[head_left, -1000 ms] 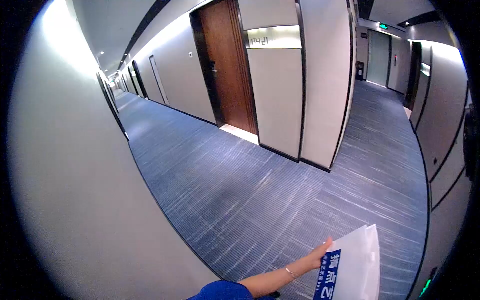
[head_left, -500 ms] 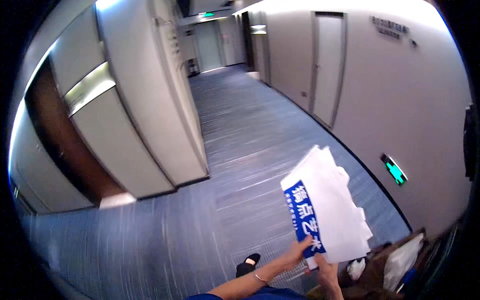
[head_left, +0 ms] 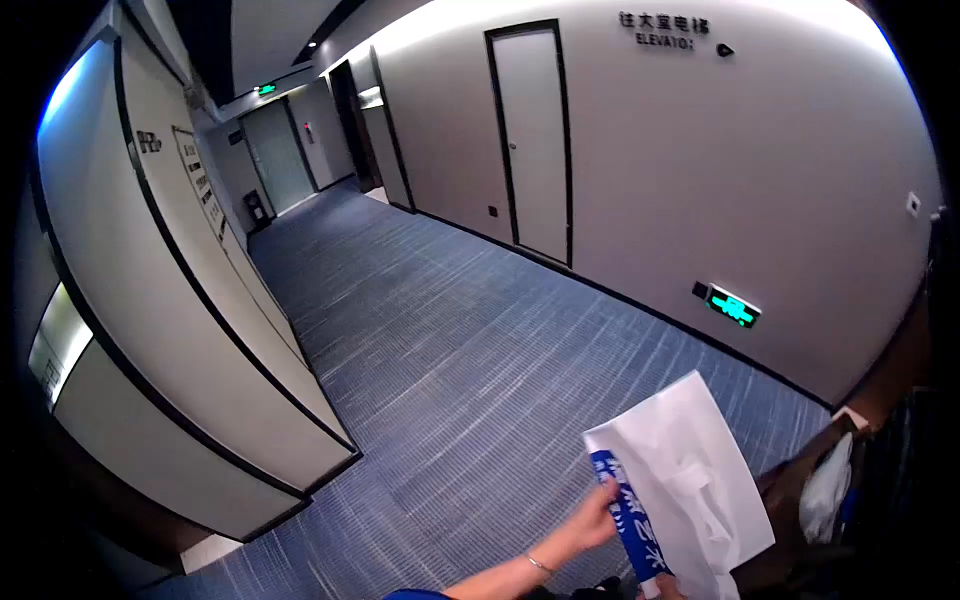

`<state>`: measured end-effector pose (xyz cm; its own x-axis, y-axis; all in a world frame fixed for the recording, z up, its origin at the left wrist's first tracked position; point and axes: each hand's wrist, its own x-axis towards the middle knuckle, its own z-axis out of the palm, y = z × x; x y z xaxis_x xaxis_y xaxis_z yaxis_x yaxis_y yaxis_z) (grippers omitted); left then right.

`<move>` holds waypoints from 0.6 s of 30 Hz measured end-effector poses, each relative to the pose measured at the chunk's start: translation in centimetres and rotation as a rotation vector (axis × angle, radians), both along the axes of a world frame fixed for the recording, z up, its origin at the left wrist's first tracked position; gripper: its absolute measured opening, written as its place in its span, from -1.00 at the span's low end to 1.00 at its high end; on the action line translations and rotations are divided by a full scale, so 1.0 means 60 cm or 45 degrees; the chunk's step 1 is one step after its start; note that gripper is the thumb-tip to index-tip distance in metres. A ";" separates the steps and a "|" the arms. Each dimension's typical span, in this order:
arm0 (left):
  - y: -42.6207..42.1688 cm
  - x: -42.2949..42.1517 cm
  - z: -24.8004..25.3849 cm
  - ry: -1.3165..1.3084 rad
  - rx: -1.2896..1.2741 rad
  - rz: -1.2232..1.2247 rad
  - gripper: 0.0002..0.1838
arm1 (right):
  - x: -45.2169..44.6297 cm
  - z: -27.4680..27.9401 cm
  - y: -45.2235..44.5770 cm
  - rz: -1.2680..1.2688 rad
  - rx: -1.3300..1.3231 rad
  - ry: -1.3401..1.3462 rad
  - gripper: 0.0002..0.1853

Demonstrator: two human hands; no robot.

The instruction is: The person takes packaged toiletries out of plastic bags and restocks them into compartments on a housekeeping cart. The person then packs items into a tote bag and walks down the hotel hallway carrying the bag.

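Observation:
A flat white sheet (head_left: 690, 470), apparently paper, has a blue band with white Chinese characters along its left side. Creases and a raised fold run over its middle. My left hand (head_left: 597, 515), below a thin bracelet at the wrist, grips the blue edge about halfway down. At the bottom of the band my right hand (head_left: 668, 588) is closed on the lower corner, mostly cut off by the frame. Whether the white item is one layer or several, I cannot tell.
A blue-grey carpeted corridor (head_left: 430, 340) runs ahead to a far door (head_left: 275, 155). A pale wall block (head_left: 190, 330) stands left. On the right wall are a white door (head_left: 535, 140), an elevator sign (head_left: 665, 32) and a green exit light (head_left: 733, 306). A brown container (head_left: 800, 455) with a white bag (head_left: 827, 490) sits lower right.
The view has swung right and up the corridor. The white sheet has shifted lower and right in view, and its jagged right edge now looks straighter. Both hands keep hold of it.

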<state>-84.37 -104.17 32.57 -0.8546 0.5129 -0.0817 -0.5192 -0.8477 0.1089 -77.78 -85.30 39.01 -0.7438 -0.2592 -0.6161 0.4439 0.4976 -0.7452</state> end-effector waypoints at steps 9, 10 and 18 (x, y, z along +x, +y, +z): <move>0.051 -0.215 0.082 0.335 -0.299 -0.307 -0.61 | -0.164 -0.007 0.115 -0.637 -0.348 0.338 0.07; 0.068 -0.232 0.061 0.730 -0.573 -0.208 -0.61 | -0.177 -0.008 0.142 -0.708 -0.439 0.350 0.11; 0.158 -0.290 0.126 0.460 -1.018 -0.495 -0.68 | -0.194 0.032 0.293 -0.615 -1.334 0.345 0.35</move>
